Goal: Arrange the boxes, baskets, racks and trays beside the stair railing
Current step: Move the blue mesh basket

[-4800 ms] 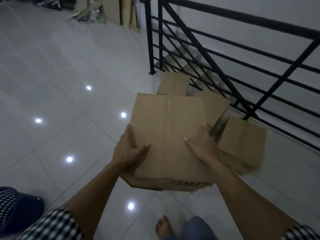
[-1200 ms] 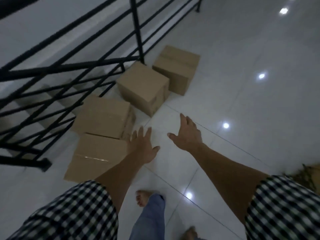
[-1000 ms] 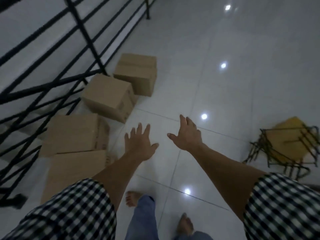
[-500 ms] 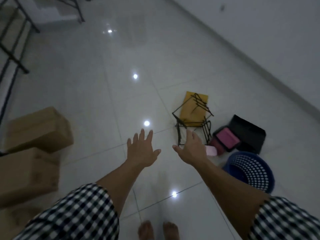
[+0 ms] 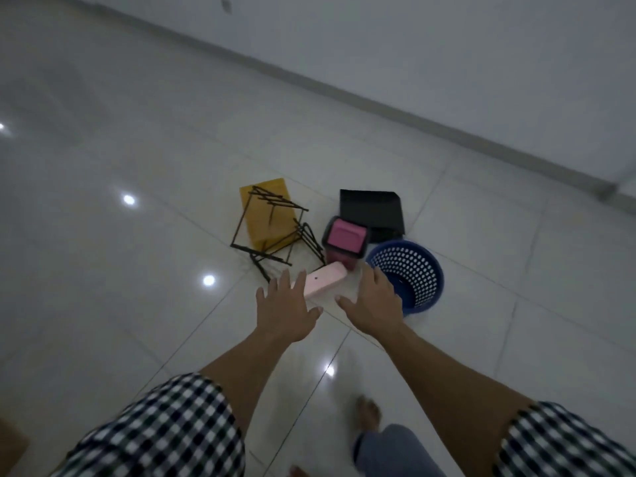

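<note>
A small heap of items lies on the tiled floor ahead: a dark wire rack [image 5: 272, 232] over a yellow board [image 5: 272, 215], a pink bin with a black rim [image 5: 345, 241], a black tray [image 5: 371, 210], a blue perforated basket [image 5: 407, 273] and a pale pink box [image 5: 325, 284]. My left hand [image 5: 285, 311] and my right hand [image 5: 373, 299] are both stretched out towards the heap with spread fingers, holding nothing. The pale pink box shows between them, just beyond the fingertips.
A white wall with a skirting line [image 5: 378, 108] runs diagonally behind the heap. A corner of a cardboard box [image 5: 10, 445] shows at the bottom left edge. My bare feet [image 5: 368, 413] are on the glossy tiles below my arms.
I set the cardboard box down by the railing and turned away from it. The heap has come to the middle of the view and nearer. Both hands stay open and empty.
</note>
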Demonstrator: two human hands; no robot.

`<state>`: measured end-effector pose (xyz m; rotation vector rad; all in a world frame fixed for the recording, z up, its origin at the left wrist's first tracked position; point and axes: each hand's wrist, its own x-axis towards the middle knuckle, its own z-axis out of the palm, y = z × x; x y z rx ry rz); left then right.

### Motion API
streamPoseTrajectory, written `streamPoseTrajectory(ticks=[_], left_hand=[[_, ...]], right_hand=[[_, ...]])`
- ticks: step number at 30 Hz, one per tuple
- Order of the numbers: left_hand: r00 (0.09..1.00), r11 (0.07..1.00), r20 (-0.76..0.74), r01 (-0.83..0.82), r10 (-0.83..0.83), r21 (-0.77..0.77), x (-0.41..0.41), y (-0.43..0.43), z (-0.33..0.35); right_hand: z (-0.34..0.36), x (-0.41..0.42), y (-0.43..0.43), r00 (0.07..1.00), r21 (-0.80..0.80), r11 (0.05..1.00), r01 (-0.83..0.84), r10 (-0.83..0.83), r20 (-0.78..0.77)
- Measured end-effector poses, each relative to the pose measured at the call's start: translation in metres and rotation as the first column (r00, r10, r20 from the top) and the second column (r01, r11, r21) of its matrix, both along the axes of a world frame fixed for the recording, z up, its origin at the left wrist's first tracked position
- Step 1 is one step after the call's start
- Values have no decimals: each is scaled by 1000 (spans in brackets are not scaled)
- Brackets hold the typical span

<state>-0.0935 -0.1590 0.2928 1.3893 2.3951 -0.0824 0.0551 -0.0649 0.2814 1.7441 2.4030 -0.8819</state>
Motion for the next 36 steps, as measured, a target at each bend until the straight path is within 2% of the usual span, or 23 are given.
streamPoseTrajectory(ticks=[5, 10, 14, 17, 22, 28, 36], left_hand=[[993, 993, 15, 114, -114, -26, 36, 64, -16], [993, 992, 31, 117, -116, -40, 68, 139, -42], [994, 992, 104, 42, -30, -121, 98, 210, -75], [986, 992, 155, -38, 57, -124, 119, 262, -101], [939, 967, 258, -185, 226, -172, 133, 333, -164], [786, 871, 375, -434, 492, -232, 125, 365, -279], [559, 672, 375, -653, 739, -350, 121, 348, -403]], right_hand=[[-23, 45, 53, 995, -8, 996, 94, -94, 17], [-56, 78, 131, 991, -49, 990, 130, -130, 3], [-89, 111, 210, 993, -123, 986, 114, -112, 26], [-115, 135, 263, 995, -147, 986, 82, -71, 75], [-177, 166, 339, 986, -209, 977, 44, -9, 164], [-281, 178, 401, 982, -263, 964, 29, 21, 185], [-397, 182, 427, 980, -367, 916, 160, -104, 169]])
